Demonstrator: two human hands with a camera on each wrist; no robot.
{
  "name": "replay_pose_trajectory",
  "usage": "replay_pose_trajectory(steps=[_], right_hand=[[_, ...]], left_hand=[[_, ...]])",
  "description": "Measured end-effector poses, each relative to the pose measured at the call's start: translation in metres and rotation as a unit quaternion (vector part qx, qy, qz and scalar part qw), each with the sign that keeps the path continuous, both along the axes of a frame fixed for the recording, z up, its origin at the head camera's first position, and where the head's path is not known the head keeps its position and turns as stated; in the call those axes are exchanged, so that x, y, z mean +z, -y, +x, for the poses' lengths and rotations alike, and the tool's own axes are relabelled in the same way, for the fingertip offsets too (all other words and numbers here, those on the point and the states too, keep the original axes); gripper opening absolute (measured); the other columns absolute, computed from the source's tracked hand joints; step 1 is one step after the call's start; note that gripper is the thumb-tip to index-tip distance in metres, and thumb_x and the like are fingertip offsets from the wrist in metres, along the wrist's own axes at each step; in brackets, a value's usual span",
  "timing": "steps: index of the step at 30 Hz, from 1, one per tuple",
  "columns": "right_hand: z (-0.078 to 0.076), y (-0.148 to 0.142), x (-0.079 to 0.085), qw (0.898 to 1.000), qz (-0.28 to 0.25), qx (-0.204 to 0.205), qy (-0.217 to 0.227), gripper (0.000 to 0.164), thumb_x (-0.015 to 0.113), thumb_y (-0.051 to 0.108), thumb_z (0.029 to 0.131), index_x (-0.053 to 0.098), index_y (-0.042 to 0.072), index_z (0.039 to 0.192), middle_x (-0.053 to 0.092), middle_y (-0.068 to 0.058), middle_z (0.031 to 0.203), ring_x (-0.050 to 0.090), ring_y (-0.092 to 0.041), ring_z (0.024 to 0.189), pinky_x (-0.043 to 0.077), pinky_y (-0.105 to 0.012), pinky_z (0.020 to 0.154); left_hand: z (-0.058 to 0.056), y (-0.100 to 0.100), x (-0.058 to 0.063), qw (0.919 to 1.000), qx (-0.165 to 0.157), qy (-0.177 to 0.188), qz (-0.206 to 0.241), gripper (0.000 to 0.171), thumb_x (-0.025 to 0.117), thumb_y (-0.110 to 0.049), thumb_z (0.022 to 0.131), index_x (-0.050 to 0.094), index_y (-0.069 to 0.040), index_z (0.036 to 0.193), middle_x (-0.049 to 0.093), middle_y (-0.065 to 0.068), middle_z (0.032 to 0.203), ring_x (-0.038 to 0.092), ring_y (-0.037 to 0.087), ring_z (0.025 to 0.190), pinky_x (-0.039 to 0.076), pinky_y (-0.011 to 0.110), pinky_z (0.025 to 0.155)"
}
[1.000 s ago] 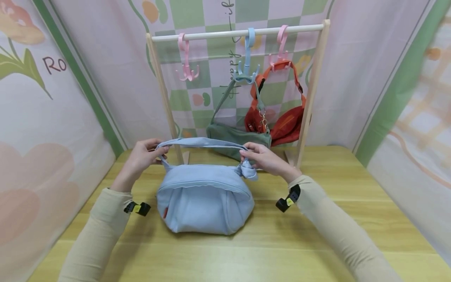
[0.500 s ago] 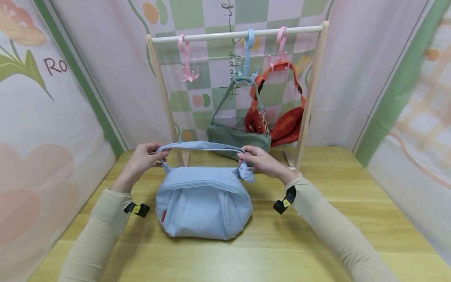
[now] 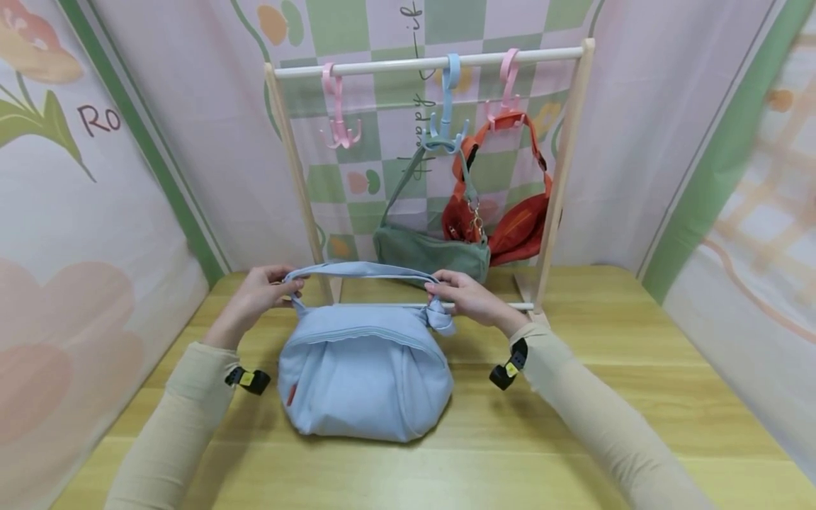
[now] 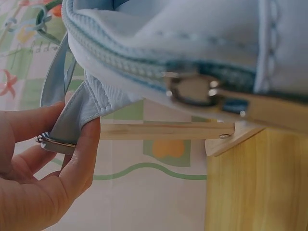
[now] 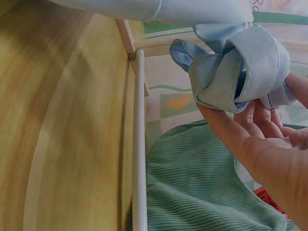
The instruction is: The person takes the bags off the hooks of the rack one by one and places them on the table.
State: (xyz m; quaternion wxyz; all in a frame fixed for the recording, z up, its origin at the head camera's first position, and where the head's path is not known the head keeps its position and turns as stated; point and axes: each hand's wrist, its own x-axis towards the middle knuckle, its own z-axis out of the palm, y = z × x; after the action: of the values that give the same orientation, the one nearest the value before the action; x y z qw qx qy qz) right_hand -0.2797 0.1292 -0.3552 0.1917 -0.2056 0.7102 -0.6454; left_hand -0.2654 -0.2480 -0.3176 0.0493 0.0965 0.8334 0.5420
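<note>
A light blue handbag [image 3: 366,375] with a curved zip and a small red side tag sits low over the wooden table, its strap [image 3: 363,269] raised in an arch. At the strap's left end, my left hand [image 3: 258,294] pinches the band; the left wrist view shows thumb and fingers round it beside a metal buckle [image 4: 57,144]. My right hand [image 3: 468,294] grips the other end, close to a knot [image 3: 440,317] in the strap. Seen from the right wrist, fingers lie under and behind that knot [image 5: 240,70].
Behind the bag stands a wooden rack [image 3: 554,177] with a white top bar [image 3: 395,66]. From it hang a pink hook [image 3: 341,131], a blue hook [image 3: 448,106] bearing a green bag [image 3: 430,251], and another pink hook [image 3: 508,78] bearing a red bag [image 3: 525,223].
Both hands and the blue bag have come slightly down and toward me. The right hand has also shifted a little left. The hanging bags have not moved.
</note>
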Motion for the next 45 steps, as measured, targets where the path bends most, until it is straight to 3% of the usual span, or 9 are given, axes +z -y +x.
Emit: replay_pose_trajectory(steps=[6,10,13,19,22,29,36,41,45], right_hand=[[-0.003,0.002,-0.001,1.0,-0.003,-0.001,-0.001,0.016,0.048,0.021,0.099,0.048,0.005,0.103,0.056,-0.005,0.093,0.055,-0.007,0.081,0.046,-0.024,0.065],[-0.003,0.002,-0.003,1.0,0.004,0.003,-0.002,0.026,0.048,0.021,0.098,0.045,-0.003,0.108,0.057,-0.002,0.092,0.055,-0.006,0.081,0.047,-0.024,0.064],[-0.003,0.003,-0.005,1.0,0.007,0.006,0.001,0.03,0.048,0.02,0.098,0.042,-0.007,0.111,0.057,0.001,0.09,0.055,-0.006,0.08,0.048,-0.024,0.065],[-0.005,0.005,-0.009,1.0,0.008,0.003,0.012,0.021,0.049,0.018,0.098,0.046,-0.001,0.107,0.057,0.0,0.091,0.055,-0.005,0.079,0.05,-0.026,0.068],[-0.006,0.006,-0.011,1.0,0.008,0.006,0.017,0.019,0.048,0.018,0.098,0.047,0.001,0.105,0.057,-0.001,0.091,0.056,-0.006,0.08,0.05,-0.028,0.071],[-0.007,0.007,-0.017,1.0,0.016,0.011,0.021,0.019,0.048,0.019,0.098,0.048,0.002,0.107,0.057,-0.001,0.093,0.058,-0.009,0.086,0.053,-0.033,0.075],[-0.007,0.009,-0.027,0.999,0.027,0.015,0.038,0.023,0.048,0.02,0.098,0.048,-0.001,0.109,0.057,-0.004,0.096,0.059,-0.012,0.09,0.053,-0.036,0.075],[-0.007,0.012,-0.03,0.998,0.036,0.015,0.041,0.024,0.049,0.021,0.098,0.049,-0.001,0.108,0.057,-0.005,0.097,0.059,-0.012,0.089,0.052,-0.035,0.073],[-0.007,0.013,-0.033,0.998,0.042,0.018,0.048,0.033,0.05,0.021,0.098,0.047,-0.007,0.114,0.058,-0.006,0.098,0.059,-0.011,0.089,0.052,-0.036,0.075]], left_hand=[[-0.002,0.002,0.0,1.0,-0.003,0.006,0.005,0.038,0.057,-0.011,0.094,0.052,0.012,0.124,0.062,0.004,0.092,0.062,0.013,0.085,0.056,0.027,0.077],[-0.003,0.004,-0.001,0.9999,-0.008,0.008,0.006,0.038,0.057,-0.011,0.095,0.051,0.013,0.124,0.063,0.012,0.096,0.061,0.01,0.083,0.056,0.027,0.078],[-0.005,0.005,-0.004,0.9999,-0.008,0.014,-0.002,0.037,0.056,-0.012,0.095,0.052,0.012,0.123,0.062,0.021,0.102,0.062,0.012,0.085,0.056,0.028,0.079],[-0.006,0.007,-0.009,0.9994,-0.01,0.028,-0.017,0.037,0.055,-0.013,0.096,0.052,0.009,0.125,0.055,0.031,0.117,0.062,0.021,0.095,0.056,0.029,0.081],[-0.007,0.008,-0.011,0.9992,-0.014,0.035,-0.011,0.037,0.055,-0.012,0.096,0.051,0.01,0.126,0.057,0.028,0.115,0.062,0.018,0.093,0.055,0.028,0.081],[-0.01,0.01,-0.015,0.9987,-0.02,0.047,0.0,0.039,0.056,-0.011,0.095,0.05,0.013,0.125,0.062,0.005,0.093,0.061,0.009,0.085,0.056,0.026,0.079],[-0.007,0.013,-0.02,0.998,-0.026,0.057,-0.011,0.036,0.056,-0.01,0.095,0.052,0.012,0.123,0.062,0.003,0.09,0.062,0.017,0.091,0.056,0.027,0.08],[-0.007,0.015,-0.022,0.9975,-0.028,0.064,-0.008,0.037,0.056,-0.009,0.095,0.05,0.013,0.125,0.062,0.003,0.089,0.062,0.015,0.089,0.056,0.029,0.08],[-0.009,0.017,-0.026,0.9969,-0.03,0.073,-0.007,0.036,0.055,-0.008,0.095,0.05,0.013,0.124,0.061,0.003,0.089,0.062,0.018,0.09,0.056,0.032,0.082]])
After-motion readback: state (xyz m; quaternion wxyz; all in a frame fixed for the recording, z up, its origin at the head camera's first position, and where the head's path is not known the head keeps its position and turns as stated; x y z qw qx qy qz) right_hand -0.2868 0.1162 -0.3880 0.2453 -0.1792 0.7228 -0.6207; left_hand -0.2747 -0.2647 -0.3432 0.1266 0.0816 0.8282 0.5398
